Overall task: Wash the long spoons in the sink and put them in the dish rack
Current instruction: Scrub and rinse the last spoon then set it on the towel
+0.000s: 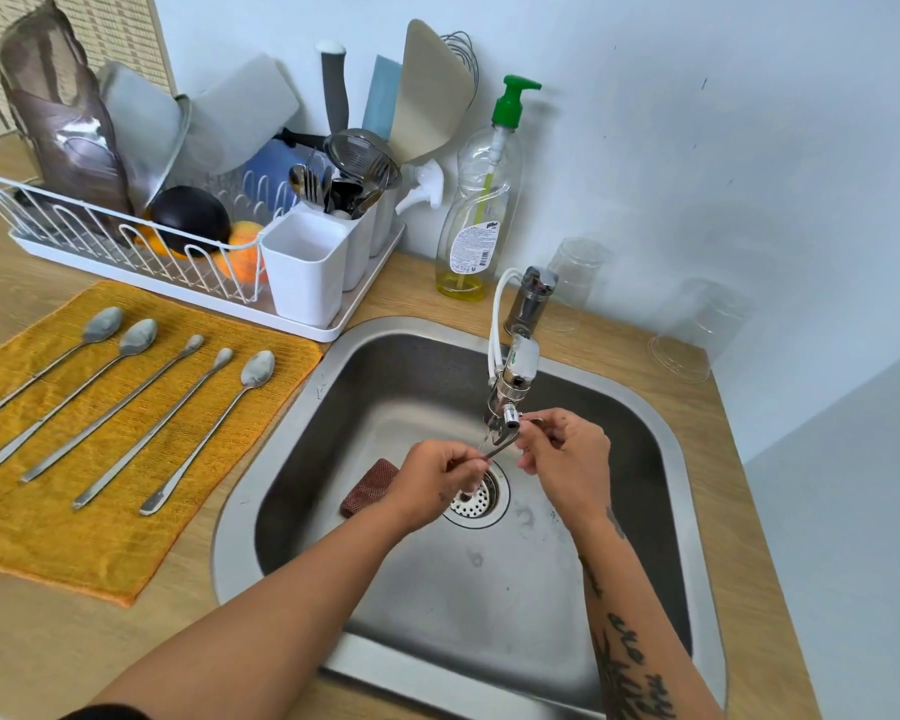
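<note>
Both forearms reach in from the near edge, cross the front rim of the sink (pixel 240 511) and converge above its basin. The left hand (pixel 435 483) is turned knuckles up, its thumb and forefinger pinching the handle of a long spoon (pixel 495 449). The right hand (pixel 567 454), just beside it and slightly farther off, has its fingers curled round the spoon's other end. The spoon bridges the short gap between the two hands, tilted up toward the right one. Its bowl is hidden inside those fingers.

Just under the left fingertips lies the drain strainer (pixel 476 498). Left of the left wrist a reddish-brown scrubber pad (pixel 369 485) lies on the sink floor. The faucet (pixel 513 387) comes down from behind, and its nozzle hangs right above the spoon, close to the right hand's fingers, covering part of the grip.

Well to the left of the left hand, a yellow cloth (pixel 74 537) lies on the wooden counter. On it five more long spoons (pixel 137 336) lie side by side, apart from one another, their grey-smeared bowls pointing away.

Beyond the cloth, far left of both hands, stands the dish rack (pixel 126 241), crowded with containers, with a white cutlery cup (pixel 305 270) at its near corner. Past the faucet and beyond the right hand stands a soap bottle (pixel 476 210) with a green pump. Two clear upturned glasses (pixel 575 275) stand against the wall.
</note>
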